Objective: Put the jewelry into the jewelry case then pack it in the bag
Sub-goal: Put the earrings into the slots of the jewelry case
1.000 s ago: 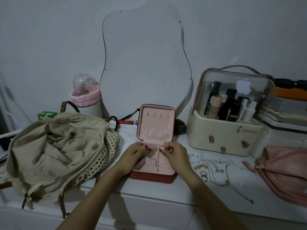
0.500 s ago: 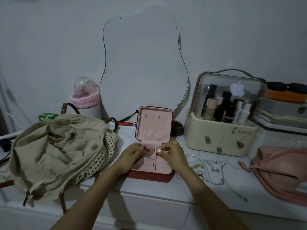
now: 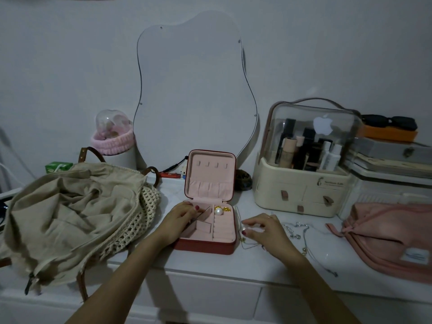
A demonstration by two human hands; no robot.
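The red jewelry case (image 3: 205, 247) lies open on the white dresser top, its pink-lined lid upright. A pearl piece (image 3: 219, 211) and small gold pieces (image 3: 226, 209) sit in its upper right compartment. My left hand (image 3: 180, 218) holds the case's left side, fingers on a divider flap. My right hand (image 3: 266, 230) is just right of the case, thumb and forefinger pinched on a thin chain necklace (image 3: 242, 230) beside the case's edge. More silver chains (image 3: 301, 231) lie to the right. The beige canvas and crochet bag (image 3: 70, 206) slumps open at the left.
A cream cosmetics organiser (image 3: 301, 185) with a clear dome stands at the back right. A pink pouch (image 3: 385, 239) lies at the far right. A wavy mirror (image 3: 191, 90) leans on the wall behind the case. A pink-banded jar (image 3: 112, 141) stands back left.
My right hand left the pearl piece in the case and moved right, off the case, to the chains on the dresser. My left hand stayed on the case.
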